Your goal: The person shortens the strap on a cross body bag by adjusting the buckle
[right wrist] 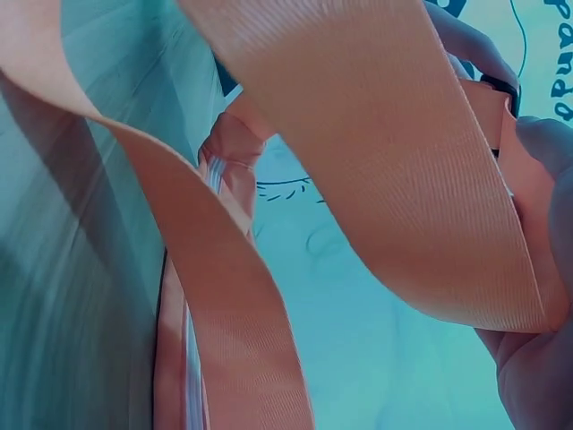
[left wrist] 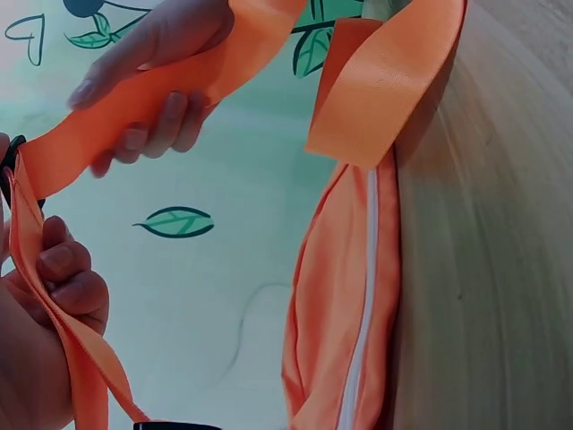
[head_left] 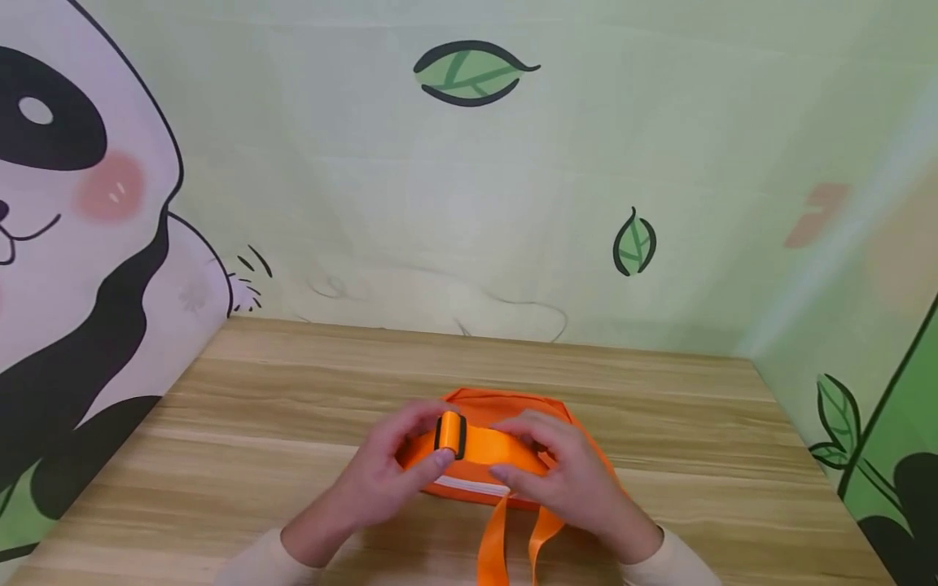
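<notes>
An orange waist bag (head_left: 513, 400) with a white zipper (head_left: 469, 486) lies on the table. Above it, both hands hold its orange webbing strap (head_left: 487, 446). My left hand (head_left: 381, 472) grips the strap beside a black slide buckle (head_left: 462, 435), its thumb at the buckle's lower edge. With thumb and fingers, my right hand (head_left: 572, 468) pinches the strap a short way to the right. In the left wrist view, the strap (left wrist: 134, 116) runs from the buckle to the right hand (left wrist: 170, 54). A wide stretch of webbing (right wrist: 394, 170) bows across the right wrist view.
Loose strap ends (head_left: 493, 545) hang towards the near edge of the wooden table (head_left: 308, 391). Behind the table stands a pale green printed backdrop (head_left: 330, 163) with leaves and a panda (head_left: 139, 244) at left. Another black buckle edge (left wrist: 177, 425) shows low in the left wrist view.
</notes>
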Tool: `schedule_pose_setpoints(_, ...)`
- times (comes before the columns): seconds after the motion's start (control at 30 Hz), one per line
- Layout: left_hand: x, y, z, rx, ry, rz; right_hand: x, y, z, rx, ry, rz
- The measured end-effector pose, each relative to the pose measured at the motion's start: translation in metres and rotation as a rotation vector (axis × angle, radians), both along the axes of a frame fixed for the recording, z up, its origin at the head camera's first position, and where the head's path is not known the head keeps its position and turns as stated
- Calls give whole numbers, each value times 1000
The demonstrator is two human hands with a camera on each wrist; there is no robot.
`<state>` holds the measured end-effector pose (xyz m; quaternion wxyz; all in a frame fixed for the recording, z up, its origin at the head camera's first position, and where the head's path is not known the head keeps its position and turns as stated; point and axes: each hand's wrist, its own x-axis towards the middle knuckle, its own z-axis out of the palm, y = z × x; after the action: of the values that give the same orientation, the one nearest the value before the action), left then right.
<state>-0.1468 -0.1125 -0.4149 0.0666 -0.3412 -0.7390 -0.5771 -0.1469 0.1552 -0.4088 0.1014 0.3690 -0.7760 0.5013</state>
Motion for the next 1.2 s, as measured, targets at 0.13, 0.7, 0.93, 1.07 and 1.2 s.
schedule_pose_setpoints(0.13,0,3,-2,7,-2,-23,0,-4,-2,-30,36,11)
schedule_pose_setpoints(0.7,0,10,-3,29,-45,-70,2,-19,-2,-11,153,23)
schedule_pose_setpoints(0.93,2,2,0,7,-120,21,4,-7,-3,23,-12,16)
schedule_pose_setpoints(1.07,1,-1,-1,4,-88,38,4,-3,-4,27,-54,18)
schedule_pose_setpoints(1.2,1,-1,-3,13,-68,22,3,-3,-6,25,-5,22)
